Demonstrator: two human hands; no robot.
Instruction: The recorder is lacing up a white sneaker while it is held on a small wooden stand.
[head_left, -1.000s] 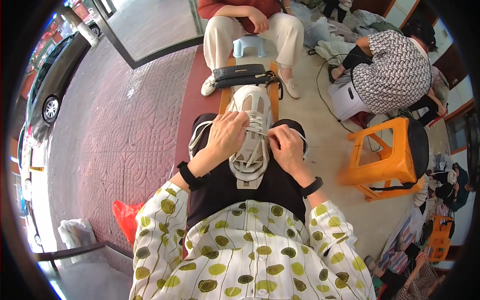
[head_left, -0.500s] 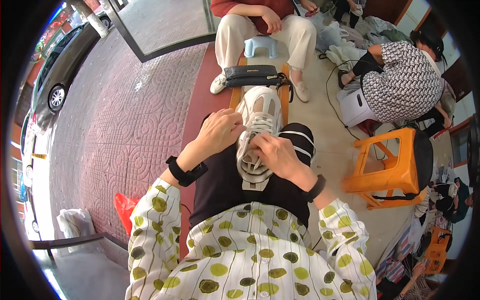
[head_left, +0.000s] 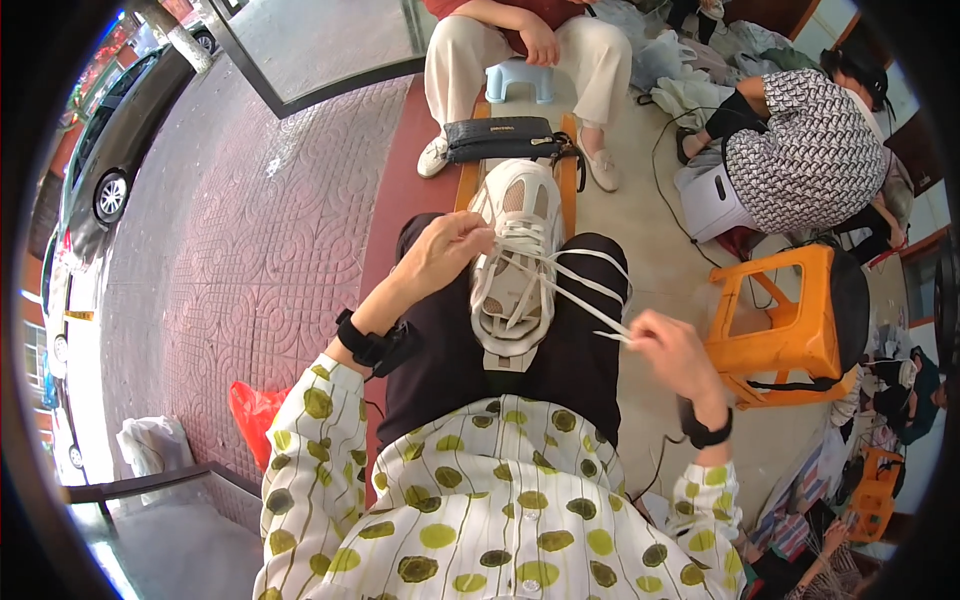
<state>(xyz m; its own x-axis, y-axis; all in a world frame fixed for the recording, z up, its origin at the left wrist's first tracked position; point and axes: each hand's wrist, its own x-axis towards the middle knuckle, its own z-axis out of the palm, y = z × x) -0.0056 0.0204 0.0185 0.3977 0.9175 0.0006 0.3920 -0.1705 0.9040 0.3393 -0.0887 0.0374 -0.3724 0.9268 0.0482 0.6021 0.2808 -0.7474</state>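
Note:
A white and beige sneaker (head_left: pixel 516 290) rests between my knees with its toe pointing away from me. White shoelaces (head_left: pixel 523 240) cross its tongue, and loose lengths lie over my right knee. My right hand (head_left: pixel 672 350), out to the right of the shoe, pinches one shoelace that runs taut back to the eyelets. At the shoe's left side my left hand (head_left: pixel 450 248) has its thumb and fingers pressed together next to the laces. A bit of lace seems to be in that pinch, though the fingers partly hide it.
Beyond the shoe lies a black zipped pouch (head_left: pixel 502 138) on a wooden bench (head_left: pixel 568 190). A person in pale trousers (head_left: pixel 590 75) sits facing me. At right are an orange stool (head_left: pixel 775 310) and a seated person in a patterned top (head_left: pixel 808 150). A red bag (head_left: pixel 252 415) is at left.
My right hand has moved from the shoe's opening out to the right, drawing a shoelace taut. My left hand has shifted only slightly and stays beside the laces.

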